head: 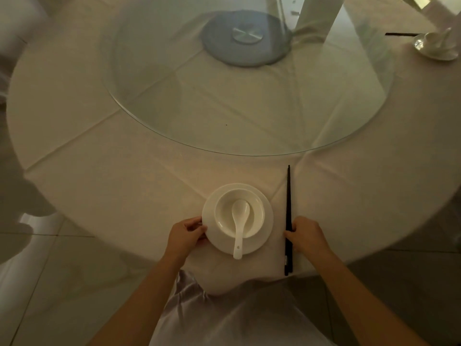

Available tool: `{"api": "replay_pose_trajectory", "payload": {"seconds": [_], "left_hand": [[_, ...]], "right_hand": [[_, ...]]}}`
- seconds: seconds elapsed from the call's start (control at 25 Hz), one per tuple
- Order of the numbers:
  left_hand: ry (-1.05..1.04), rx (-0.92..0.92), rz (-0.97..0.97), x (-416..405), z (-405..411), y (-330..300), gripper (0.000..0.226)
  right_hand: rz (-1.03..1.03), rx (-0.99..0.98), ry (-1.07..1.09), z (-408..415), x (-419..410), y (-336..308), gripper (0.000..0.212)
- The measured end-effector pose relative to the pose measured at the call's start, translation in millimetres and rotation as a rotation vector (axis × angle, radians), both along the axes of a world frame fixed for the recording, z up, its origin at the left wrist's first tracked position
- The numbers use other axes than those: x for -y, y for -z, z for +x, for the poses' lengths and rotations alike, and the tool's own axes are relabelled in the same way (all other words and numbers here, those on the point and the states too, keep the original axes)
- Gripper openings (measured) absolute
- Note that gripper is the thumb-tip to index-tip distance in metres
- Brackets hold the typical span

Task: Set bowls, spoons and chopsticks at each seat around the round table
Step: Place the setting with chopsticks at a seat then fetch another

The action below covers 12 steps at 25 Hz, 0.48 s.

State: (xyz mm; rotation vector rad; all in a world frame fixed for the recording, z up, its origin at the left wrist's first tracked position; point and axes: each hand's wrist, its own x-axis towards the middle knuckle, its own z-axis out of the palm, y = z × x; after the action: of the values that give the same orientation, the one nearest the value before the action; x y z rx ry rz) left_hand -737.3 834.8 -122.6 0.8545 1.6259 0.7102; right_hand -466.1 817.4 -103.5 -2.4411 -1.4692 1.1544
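A white plate [265, 228] lies at the near edge of the round table [104, 176], with a white bowl [257, 208] on it. A white spoon [240, 226] rests in the bowl, its handle pointing toward me over the plate's rim. My left hand [185, 233] pinches the plate's left rim. Black chopsticks [288, 203] lie to the right of the plate, pointing away from me. My right hand [305, 233] holds them near their thick end, fingers curled round them.
A large glass turntable [189, 116] on a grey hub [239, 38] fills the table's middle. A second setting of white bowl and plate [435, 44] with black chopsticks [401, 34] sits at the far right. Tiled floor lies to the left. A white-covered chair stands below me.
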Motion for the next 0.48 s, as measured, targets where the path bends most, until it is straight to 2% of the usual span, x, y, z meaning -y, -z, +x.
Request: {"api": "replay_pose_trajectory", "payload": {"seconds": [0.08,0.16,0.32,0.48], "left_hand": [[-0.006,-0.001,-0.001,0,0,0,0.033],[-0.007,-0.009,-0.005,1,1,1,0.032],[-0.002,-0.005,-0.004,1,1,3,0.032],[0.005,-0.007,0.004,1,0,3,0.032]], "right_hand": [[0.016,0.052,0.0,0,4,-1,0.032],[0.039,0.13,-0.03,-3,8,-3,0.023],[0.03,0.202,-0.096,-8,15,-7,0.03],[0.113,0.2,-0.153,-12,21,-9,0.012]]}}
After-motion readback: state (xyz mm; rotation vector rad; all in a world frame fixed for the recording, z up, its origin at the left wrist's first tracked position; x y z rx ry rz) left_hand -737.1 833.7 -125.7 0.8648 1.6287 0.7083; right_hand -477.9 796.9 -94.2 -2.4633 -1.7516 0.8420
